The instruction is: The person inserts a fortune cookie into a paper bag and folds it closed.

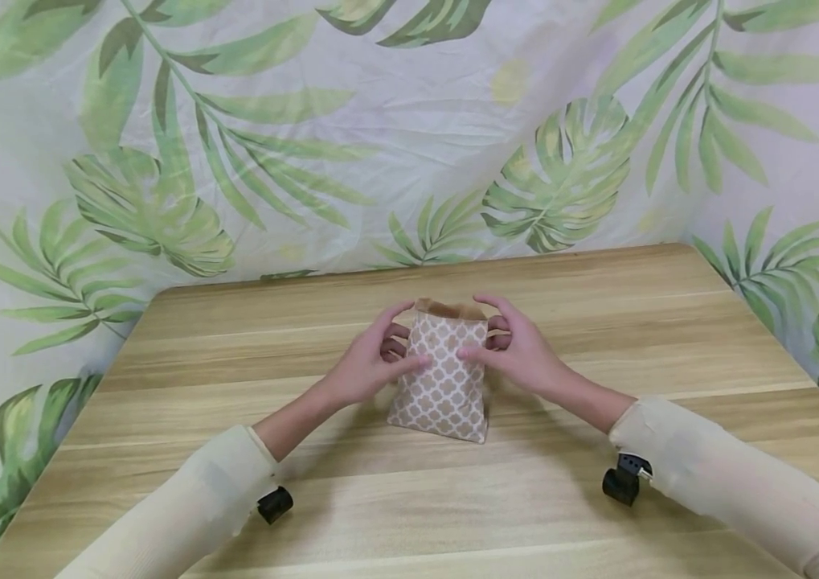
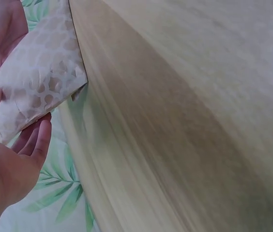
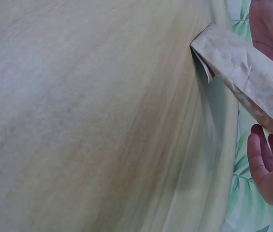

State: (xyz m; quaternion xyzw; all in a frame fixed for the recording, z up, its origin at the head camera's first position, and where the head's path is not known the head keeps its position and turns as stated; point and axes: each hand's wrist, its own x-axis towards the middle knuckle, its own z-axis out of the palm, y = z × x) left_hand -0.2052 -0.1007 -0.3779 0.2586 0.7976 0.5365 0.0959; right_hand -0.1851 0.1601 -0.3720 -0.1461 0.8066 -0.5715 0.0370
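A small paper bag (image 1: 445, 378) with a tan and white lattice pattern stands on the wooden table, leaning slightly. Its mouth is at the top, where the plain brown inside shows. My left hand (image 1: 373, 362) holds the bag's left side, thumb on the printed front and fingers bent at the edge and behind. On the opposite side, my right hand (image 1: 521, 350) grips it the same way, its index finger raised beside the mouth. The left wrist view shows the left hand (image 2: 15, 159) at the bag's edge (image 2: 39, 72). What the bag contains is hidden.
The wooden table (image 1: 235, 354) has rounded far corners. Behind it hangs a pale cloth (image 1: 409, 137) printed with green leaves. Black wrist devices (image 1: 622, 482) stick out below both cream sleeves (image 1: 727, 466).
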